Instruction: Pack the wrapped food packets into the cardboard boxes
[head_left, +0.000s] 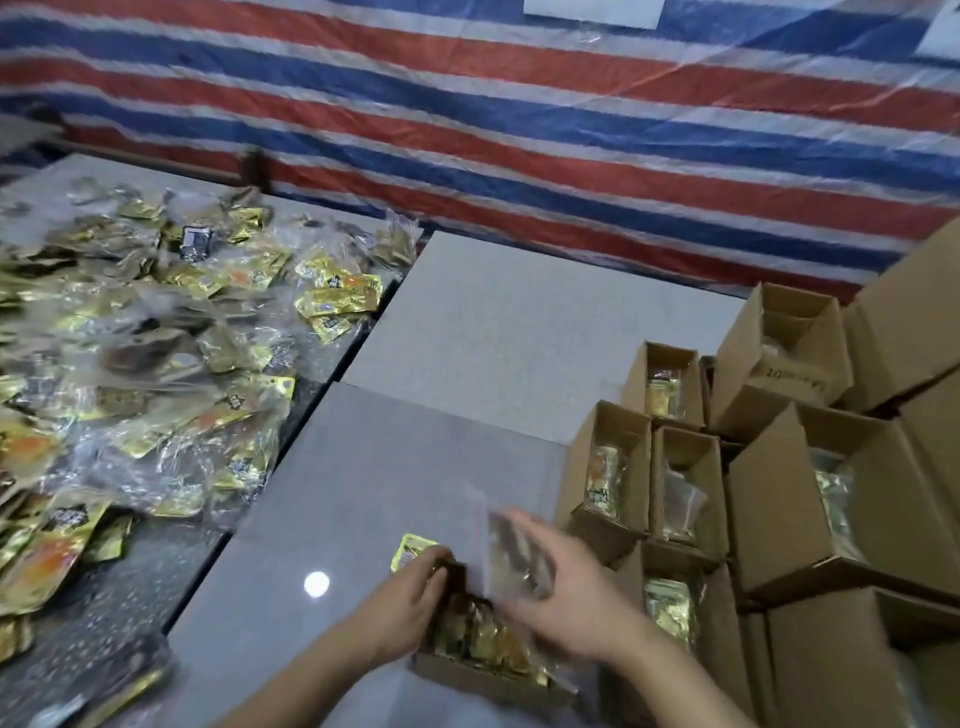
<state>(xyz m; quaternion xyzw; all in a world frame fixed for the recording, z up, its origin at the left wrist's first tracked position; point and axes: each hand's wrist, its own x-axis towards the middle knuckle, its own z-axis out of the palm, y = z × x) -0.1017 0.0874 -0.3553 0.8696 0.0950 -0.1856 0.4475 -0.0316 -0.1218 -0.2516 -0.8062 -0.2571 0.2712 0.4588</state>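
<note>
Both forearms are reaching in from the bottom edge toward a small open cardboard box (483, 675) lying on the grey table (395, 467) just in front of the person. The left hand (410, 597) is curling its fingers over the box's left rim, touching a yellow packet (410, 551) that is sticking up at that corner; whether it is actually pinching the packet cannot be told. The right hand (556, 587) is hovering over the box, palm down and motion-blurred, its fingers closing round a clear plastic packet (511, 551) with dark contents and a thin red strip along one edge. The box itself is plain brown corrugated board, shallow, and is already holding several glossy gold packets packed side by side. To the right, a cluster of taller cardboard boxes (685, 483) is standing open-topped, touching one another, each showing a gold or clear packet inside. On the left of the table a loose heap of wrapped food packets (156, 338) is sprawling, crinkly gold foil mixed with transparent film. The table surface is smooth, speckled and shiny, reflecting a round light spot. Behind it a woven tarpaulin (519, 130) in red, white and blue stripes is hanging.
</note>
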